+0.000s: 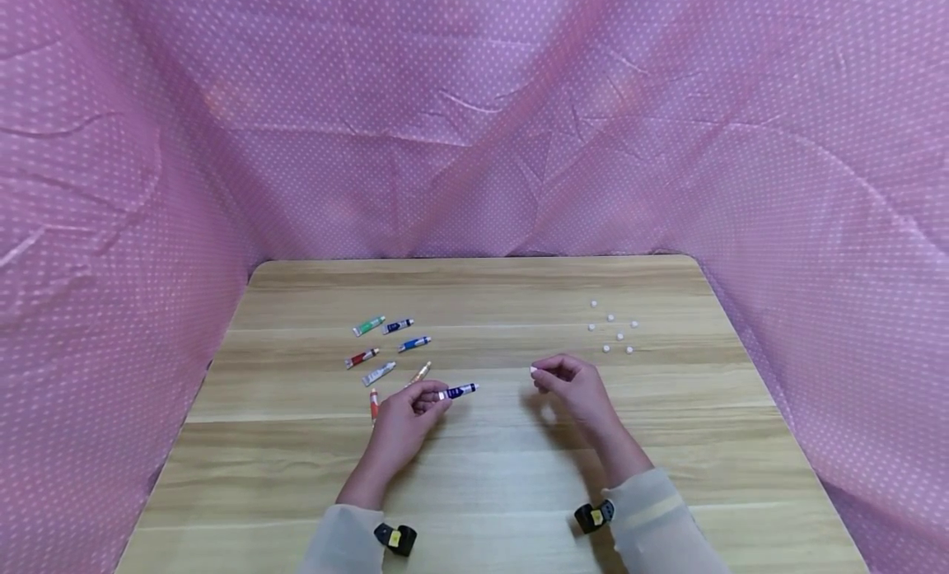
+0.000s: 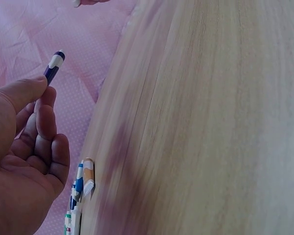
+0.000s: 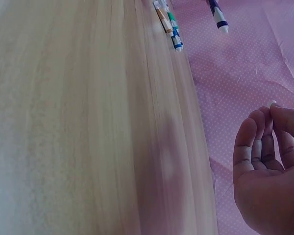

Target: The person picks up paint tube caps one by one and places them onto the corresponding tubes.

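The left hand (image 1: 408, 413) is pinching a dark purple tube (image 1: 460, 391) by its flat tail, a narrow grip that is leaving the nozzle (image 1: 476, 386) free and pointing toward the right edge of the worktop (image 1: 504, 492). Opposite, the right hand (image 1: 582, 390) is holding a small white cap (image 1: 533, 370) between thumb and fingertip, closely, presumably because something so tiny is offering little to grasp. Tube and cap are hanging above the worktop, between its left and right edges and well apart; being off the surface is likely giving the fingers room. Over toward the left edge, seven other tubes (image 1: 368, 326) are lying spread out, while toward the right edge seven loose caps (image 1: 619, 337) are sitting scattered; that separation is probably making each piece easy to pick out.
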A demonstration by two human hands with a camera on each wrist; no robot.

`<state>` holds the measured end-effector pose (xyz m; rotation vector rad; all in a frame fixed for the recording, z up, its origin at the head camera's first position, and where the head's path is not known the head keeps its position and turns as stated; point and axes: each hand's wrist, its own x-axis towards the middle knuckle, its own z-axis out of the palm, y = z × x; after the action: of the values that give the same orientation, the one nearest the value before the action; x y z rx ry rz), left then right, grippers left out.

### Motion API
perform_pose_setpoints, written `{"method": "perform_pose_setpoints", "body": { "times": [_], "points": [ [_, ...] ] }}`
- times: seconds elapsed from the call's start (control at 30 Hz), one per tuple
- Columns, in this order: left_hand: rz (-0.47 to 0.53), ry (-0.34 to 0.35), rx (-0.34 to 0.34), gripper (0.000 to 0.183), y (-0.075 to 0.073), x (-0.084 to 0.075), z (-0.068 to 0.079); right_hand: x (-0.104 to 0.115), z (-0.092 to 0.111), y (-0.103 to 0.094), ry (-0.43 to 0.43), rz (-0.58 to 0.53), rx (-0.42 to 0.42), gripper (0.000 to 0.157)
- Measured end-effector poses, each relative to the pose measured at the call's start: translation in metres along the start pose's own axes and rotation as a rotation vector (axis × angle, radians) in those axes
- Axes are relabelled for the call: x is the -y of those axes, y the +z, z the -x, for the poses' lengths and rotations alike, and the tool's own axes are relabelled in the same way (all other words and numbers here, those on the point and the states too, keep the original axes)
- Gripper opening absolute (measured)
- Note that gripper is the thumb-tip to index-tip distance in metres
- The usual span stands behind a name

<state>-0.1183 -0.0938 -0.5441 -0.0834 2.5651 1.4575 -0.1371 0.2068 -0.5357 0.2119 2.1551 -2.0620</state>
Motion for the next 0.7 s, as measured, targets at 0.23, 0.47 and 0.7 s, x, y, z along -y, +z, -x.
{"method": "perform_pose_setpoints", "body": {
  "times": [0.23,0.47,0.7],
  "points": [
    [-0.009,0.009,0.006,0.022,0.002,-0.001,0.000,0.002,0.001,0.006,-0.004,0.011,0.026,0.023],
    [0.004,0.012,0.027,0.021,0.007,0.000,0.000,-0.002,0.000,0.012,0.011,0.052,0.034,0.021],
    [0.016,0.004,0.048,0.023,0.012,-0.002,-0.002,-0.006,-0.002,0.018,0.032,0.079,0.023,0.016]
  ]
}}
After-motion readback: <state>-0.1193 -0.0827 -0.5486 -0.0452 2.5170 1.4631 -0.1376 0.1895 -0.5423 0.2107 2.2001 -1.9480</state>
